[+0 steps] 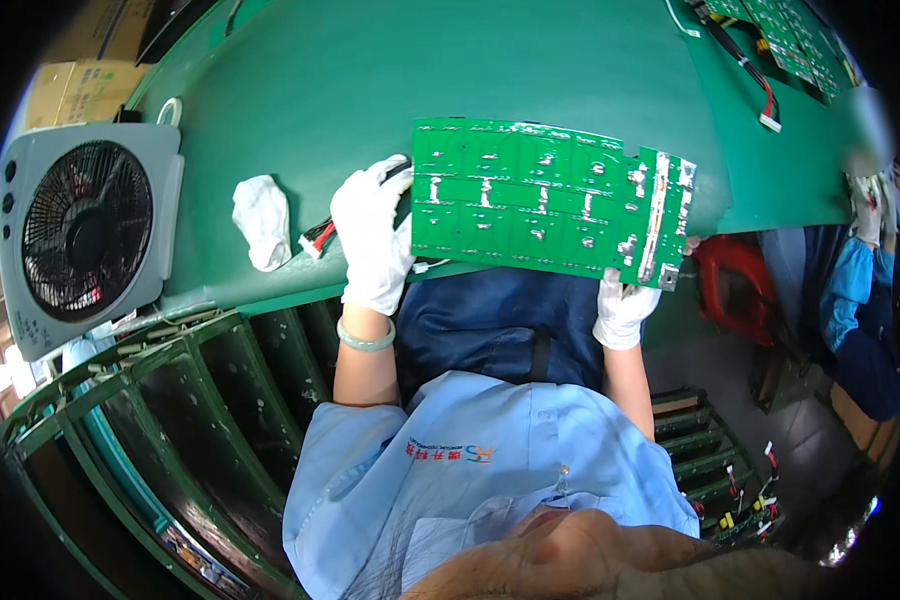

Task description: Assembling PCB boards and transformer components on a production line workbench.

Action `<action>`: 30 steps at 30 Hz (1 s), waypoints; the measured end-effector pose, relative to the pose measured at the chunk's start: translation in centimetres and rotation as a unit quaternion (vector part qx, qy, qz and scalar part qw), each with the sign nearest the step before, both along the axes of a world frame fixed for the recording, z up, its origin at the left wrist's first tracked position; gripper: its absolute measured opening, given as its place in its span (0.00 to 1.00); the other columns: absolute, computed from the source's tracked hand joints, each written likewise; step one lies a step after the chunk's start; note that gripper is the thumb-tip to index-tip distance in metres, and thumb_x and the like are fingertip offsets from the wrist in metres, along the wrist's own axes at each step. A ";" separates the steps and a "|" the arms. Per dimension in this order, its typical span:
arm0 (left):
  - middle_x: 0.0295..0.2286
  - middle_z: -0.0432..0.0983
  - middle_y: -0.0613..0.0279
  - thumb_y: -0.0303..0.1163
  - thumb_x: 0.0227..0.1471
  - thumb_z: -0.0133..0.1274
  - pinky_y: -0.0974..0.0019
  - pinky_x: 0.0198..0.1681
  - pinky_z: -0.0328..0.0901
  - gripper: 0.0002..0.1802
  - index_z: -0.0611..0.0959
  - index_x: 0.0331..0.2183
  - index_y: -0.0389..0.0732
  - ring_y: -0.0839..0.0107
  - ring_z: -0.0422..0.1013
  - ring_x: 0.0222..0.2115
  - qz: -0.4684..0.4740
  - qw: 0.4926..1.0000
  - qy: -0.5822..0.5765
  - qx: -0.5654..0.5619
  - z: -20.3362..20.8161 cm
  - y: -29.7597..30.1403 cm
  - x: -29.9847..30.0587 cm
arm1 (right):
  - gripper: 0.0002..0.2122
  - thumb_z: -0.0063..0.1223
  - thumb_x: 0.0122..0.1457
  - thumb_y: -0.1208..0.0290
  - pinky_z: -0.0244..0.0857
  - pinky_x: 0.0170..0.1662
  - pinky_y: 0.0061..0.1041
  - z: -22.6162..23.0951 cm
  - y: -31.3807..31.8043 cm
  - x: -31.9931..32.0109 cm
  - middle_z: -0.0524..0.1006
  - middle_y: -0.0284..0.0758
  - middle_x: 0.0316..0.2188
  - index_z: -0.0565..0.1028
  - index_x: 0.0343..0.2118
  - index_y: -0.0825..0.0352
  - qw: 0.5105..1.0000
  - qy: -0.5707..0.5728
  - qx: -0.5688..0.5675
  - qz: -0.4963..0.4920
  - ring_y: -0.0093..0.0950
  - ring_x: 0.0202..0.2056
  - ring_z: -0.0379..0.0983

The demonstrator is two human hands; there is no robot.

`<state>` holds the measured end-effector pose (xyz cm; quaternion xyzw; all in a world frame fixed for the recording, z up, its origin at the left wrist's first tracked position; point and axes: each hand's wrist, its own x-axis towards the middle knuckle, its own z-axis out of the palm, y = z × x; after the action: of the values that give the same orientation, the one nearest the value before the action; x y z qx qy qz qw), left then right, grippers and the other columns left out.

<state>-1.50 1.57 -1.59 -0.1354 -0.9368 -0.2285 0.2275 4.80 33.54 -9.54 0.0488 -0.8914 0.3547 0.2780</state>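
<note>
I have the green circuit board (pixel 530 200) raised over the near edge of the bench (pixel 370 80), its long sides running left to right and its solder-dotted face towards me. My left hand (pixel 375 240), in a white glove, is clamped on its left edge; some fingertips are hidden. The fingers of my right hand (pixel 628 312), gloved too, are clamped on the near edge by the right corner, with most of their length under the board.

Just beside my left fingers, a red and black cable (pixel 317 240) ends in a white connector. Further left, a crumpled white cloth item (pixel 262 222) lies on the bench, then a grey fan (pixel 88 230) with black blades. At the far right are 1 more cable (pixel 760 90) and more green boards (pixel 785 40). Beyond the bench's right side are a red stool (pixel 735 290) and another person's blue sleeve (pixel 848 300).
</note>
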 end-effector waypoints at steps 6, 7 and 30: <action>0.38 0.79 0.56 0.42 0.43 0.60 0.55 0.38 0.65 0.17 0.83 0.35 0.42 0.56 0.72 0.33 0.006 1.000 0.005 -0.002 0.1 -0.1 0.1 | 0.21 0.61 0.59 0.59 0.65 0.53 0.42 -0.2 0.0 -0.1 0.77 0.45 0.48 0.76 0.50 0.69 0.999 0.027 -0.035 -0.013 0.46 0.49 0.74; 0.38 0.79 0.56 0.42 0.43 0.60 0.55 0.38 0.65 0.17 0.83 0.35 0.42 0.56 0.72 0.33 0.012 1.000 0.006 -0.003 0.2 0.0 0.1 | 0.22 0.61 0.59 0.58 0.65 0.53 0.41 -0.3 0.0 0.0 0.77 0.45 0.48 0.76 0.50 0.69 0.999 0.037 -0.028 -0.013 0.46 0.49 0.74; 0.32 0.80 0.57 0.39 0.32 0.71 0.58 0.35 0.67 0.24 0.76 0.32 0.43 0.57 0.76 0.31 0.007 0.991 0.053 0.119 -0.8 -0.3 0.5 | 0.16 0.61 0.58 0.75 0.65 0.50 0.30 -0.4 -0.1 0.0 0.72 0.40 0.52 0.73 0.49 0.69 0.988 0.047 -0.148 -0.010 0.30 0.48 0.71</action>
<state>-0.97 1.28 -2.42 -0.1122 -0.8906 -0.3295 0.2927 4.83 33.41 -9.92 0.0151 -0.8151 0.4778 0.3273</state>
